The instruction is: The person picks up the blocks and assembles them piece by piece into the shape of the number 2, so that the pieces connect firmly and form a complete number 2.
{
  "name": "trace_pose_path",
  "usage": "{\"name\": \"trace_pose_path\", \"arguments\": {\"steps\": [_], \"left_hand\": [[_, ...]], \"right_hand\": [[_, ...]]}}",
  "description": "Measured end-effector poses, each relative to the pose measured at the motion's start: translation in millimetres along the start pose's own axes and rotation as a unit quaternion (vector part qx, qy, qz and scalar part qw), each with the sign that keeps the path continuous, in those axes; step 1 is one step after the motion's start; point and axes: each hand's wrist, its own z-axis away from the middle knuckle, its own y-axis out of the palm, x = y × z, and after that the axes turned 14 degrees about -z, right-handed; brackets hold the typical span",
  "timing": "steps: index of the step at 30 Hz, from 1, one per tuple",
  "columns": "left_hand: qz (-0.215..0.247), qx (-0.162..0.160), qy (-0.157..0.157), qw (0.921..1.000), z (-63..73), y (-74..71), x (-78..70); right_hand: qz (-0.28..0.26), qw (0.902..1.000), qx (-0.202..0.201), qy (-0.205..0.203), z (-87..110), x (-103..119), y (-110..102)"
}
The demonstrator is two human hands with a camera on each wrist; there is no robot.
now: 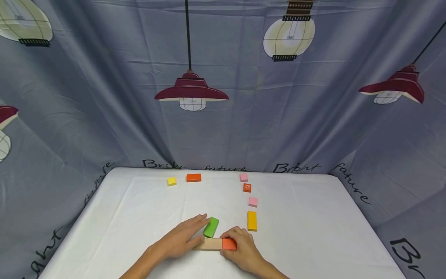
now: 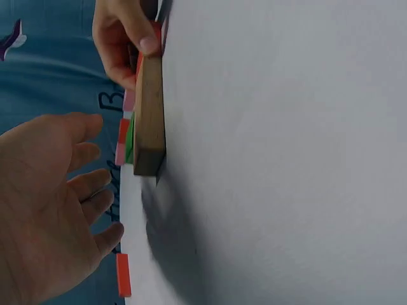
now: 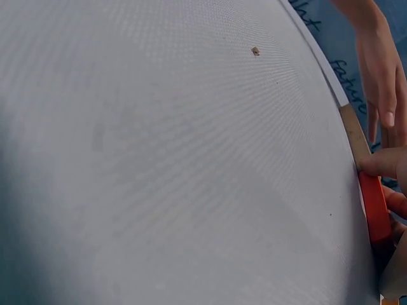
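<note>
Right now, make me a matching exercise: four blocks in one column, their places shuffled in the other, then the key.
1. Green block
2. Small yellow block
3. Wooden block
4. Amber block

A. Leftmost block in the head view
B. End to end with the orange block that the right hand grips
C. Nearest block in the right-hand column
D. Lying aslant beside the left hand

Pairs: 1-D; 2-A; 3-B; 4-C

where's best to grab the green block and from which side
Probably pinch the green block by its long sides near the far end, coming from above: it lies angled, its near end close behind the wooden block.
</note>
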Motion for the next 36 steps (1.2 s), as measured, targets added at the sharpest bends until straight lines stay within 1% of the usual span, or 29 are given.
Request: {"name": "trace_pose_path", "arguments": {"steps": [2, 4, 6, 8, 10, 11, 13, 16, 18, 27, 29, 32, 36], "left_hand": [[-0.028, -0.013, 0.012, 0.9995, 3.9, 2.0, -6.6], [-0.068, -0.030, 0.030, 0.9967, 7.5, 5.4, -13.0], [-0.116, -0.047, 0.049, 0.9909, 10.6, 9.2, -19.0], [-0.161, -0.066, 0.067, 0.9825, 12.8, 13.6, -24.0], [-0.193, -0.076, 0.076, 0.9752, 14.2, 18.0, -28.0], [-0.202, -0.079, 0.077, 0.9732, 14.7, 20.0, -29.5], [-0.214, -0.084, 0.079, 0.9699, 15.3, 24.0, -31.5], [-0.224, -0.086, 0.080, 0.9677, 15.7, 27.9, -32.7], [-0.232, -0.089, 0.084, 0.9648, 15.8, 30.1, -32.1], [-0.262, -0.116, 0.096, 0.9533, 15.0, 34.8, -29.5], [-0.265, -0.119, 0.096, 0.9521, 15.2, 35.1, -29.3], [-0.266, -0.115, 0.096, 0.9523, 15.4, 35.3, -29.1], [-0.268, -0.119, 0.099, 0.9510, 15.6, 36.4, -28.9]], "right_hand": [[0.000, 1.0000, 0.000, -0.003, 0.0, 0, 0], [0.000, 1.0000, -0.002, -0.007, -0.1, 0, 0], [0.000, 0.9999, -0.004, -0.010, -0.2, -1, 0], [0.001, 0.9999, -0.006, -0.014, -0.2, -1, 0], [0.003, 0.9998, -0.008, -0.016, -0.2, -1, 0], [0.003, 0.9998, -0.008, -0.017, -0.1, -1, 0], [0.005, 0.9998, -0.009, -0.016, -0.1, -1, 0], [0.006, 0.9999, -0.008, -0.013, -0.2, -1, 0], [0.005, 0.9999, -0.007, -0.011, -0.2, -1, 1], [0.007, 0.9999, -0.008, -0.010, -0.6, 1, 1], [0.009, 0.9999, -0.007, -0.009, -0.5, 1, 1], [0.010, 0.9998, -0.006, -0.013, 0.1, 1, 1], [0.006, 0.9992, -0.023, -0.032, 1.8, 1, -2]]}}
